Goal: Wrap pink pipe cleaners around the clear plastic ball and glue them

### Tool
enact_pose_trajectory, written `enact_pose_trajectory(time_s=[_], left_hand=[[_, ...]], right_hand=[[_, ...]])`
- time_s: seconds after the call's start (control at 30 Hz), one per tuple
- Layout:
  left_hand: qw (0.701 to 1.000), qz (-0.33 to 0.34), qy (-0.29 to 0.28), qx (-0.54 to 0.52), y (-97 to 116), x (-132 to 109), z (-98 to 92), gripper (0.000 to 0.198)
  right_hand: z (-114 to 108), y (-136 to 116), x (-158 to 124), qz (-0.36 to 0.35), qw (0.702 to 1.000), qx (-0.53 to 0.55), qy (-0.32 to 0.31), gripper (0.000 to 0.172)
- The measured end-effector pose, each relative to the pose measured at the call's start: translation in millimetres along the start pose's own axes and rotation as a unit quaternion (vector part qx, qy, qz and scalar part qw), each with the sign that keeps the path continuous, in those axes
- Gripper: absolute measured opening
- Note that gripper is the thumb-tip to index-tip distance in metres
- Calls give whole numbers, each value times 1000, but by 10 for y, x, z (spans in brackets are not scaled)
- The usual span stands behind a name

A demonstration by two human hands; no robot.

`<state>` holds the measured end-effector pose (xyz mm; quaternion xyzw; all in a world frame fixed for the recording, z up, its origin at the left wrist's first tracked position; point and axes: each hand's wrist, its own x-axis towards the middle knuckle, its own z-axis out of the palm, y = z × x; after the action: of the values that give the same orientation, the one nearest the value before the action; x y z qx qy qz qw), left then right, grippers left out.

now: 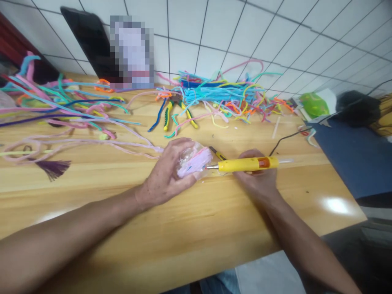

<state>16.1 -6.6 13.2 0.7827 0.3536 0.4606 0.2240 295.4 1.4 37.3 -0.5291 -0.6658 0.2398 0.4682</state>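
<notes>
My left hand is wrapped around a clear plastic piece covered partly with pale lilac pipe cleaners; its full shape is hidden by my fingers. In my right hand is a yellow hot glue gun, lying level with its metal nozzle pointing left. The nozzle tip meets or nearly meets the right edge of the lilac piece. Just behind the nozzle a small yellow-and-black utility knife lies on the table. Long pale lilac pipe cleaners stretch away to the left of my left hand.
Pliers with yellow-green handles lie before a heap of coloured pipe cleaners. More loose pipe cleaners and a dark tassel spread at left. A black phone leans on the tiled wall. The gun's black cord runs right.
</notes>
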Motion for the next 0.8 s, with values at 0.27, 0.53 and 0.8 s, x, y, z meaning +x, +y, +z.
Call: enact_pose_trajectory(time_s=[0.27,0.53,0.8], left_hand=[[1000,-2,3,-2,-14,9,-11,62],[1000,14,9,-19,-35,-3,23,62],[999,18,9,-24,-58,-8,38,63]], right_hand=[[-33,51,-19,-30,998,-47,2,15],[7,20,-24,-29,999,-35,-5,14],[23,18,-11,-20,999,-29,-8,15]])
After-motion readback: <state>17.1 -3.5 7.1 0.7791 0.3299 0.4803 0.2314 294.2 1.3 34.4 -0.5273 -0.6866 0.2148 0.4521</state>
